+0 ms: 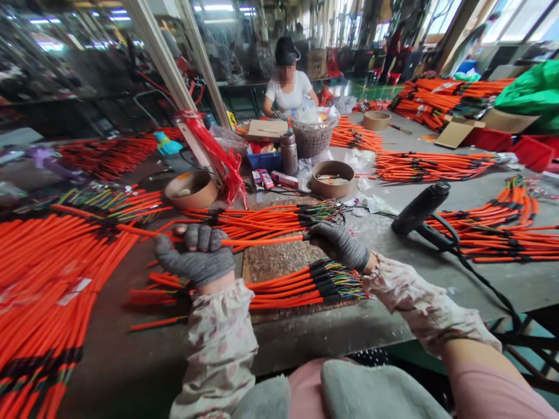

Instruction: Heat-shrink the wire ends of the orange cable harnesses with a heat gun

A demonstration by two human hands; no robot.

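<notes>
An orange cable (266, 240) stretches between my two grey-gloved hands, above a worn board (279, 259) on the bench. My left hand (196, 256) is closed around the cable, whose orange length runs on past it to the left. At the cable's dark right end, my right hand (338, 241) is closed, its fingers hiding that tip. Just beyond my hands lies a bundle of orange cables (257, 220) with thin coloured wires at its right end. Nearer me, a row of orange cables (283, 291) with black sleeves and bared wires rests along the board.
A black heat gun (421, 209) stands on the right, its cord trailing over the bench edge. A large cable pile (43, 262) covers the left. Beyond are round tubs (332, 179), a flask (289, 154), a wicker basket (312, 137), a slanted post (174, 75) and a seated person (288, 87).
</notes>
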